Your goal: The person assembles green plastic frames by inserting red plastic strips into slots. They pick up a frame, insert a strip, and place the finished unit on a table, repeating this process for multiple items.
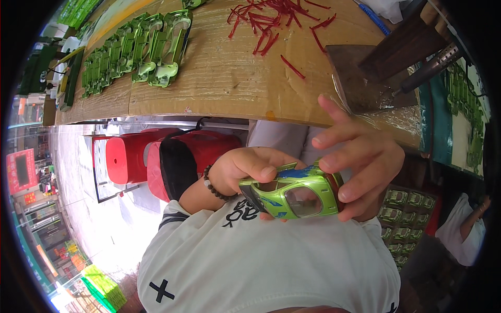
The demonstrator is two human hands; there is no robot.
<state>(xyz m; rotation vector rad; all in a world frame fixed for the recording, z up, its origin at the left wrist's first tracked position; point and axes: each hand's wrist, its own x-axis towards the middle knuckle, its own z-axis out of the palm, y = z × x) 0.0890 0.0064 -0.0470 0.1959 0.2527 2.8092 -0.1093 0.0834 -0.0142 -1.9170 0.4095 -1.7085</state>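
Note:
Just in front of my white shirt I hold a shiny green toy car body (289, 183) with blue markings and window openings. My left hand (250, 164), with a beaded bracelet at its wrist, is closed round one end, thumb on top. At the other end, the fingers of my right hand (373, 159) grip the edge, while one finger points up and away. A bit of red shows at that end, partly hidden by the fingers. On the table beyond lies a heap of thin red plastic strips (266, 23), with a lone red strip (292, 67) nearer me.
A row of green car bodies (167, 52) stands on the cardboard-covered table (219, 78) at left. At right are a metal plate (349, 68) and a soldering-iron-like tool (438, 65). Below sit a red stool (128, 159) and a tray of car parts (399, 214). Another person (462, 229) is at far right.

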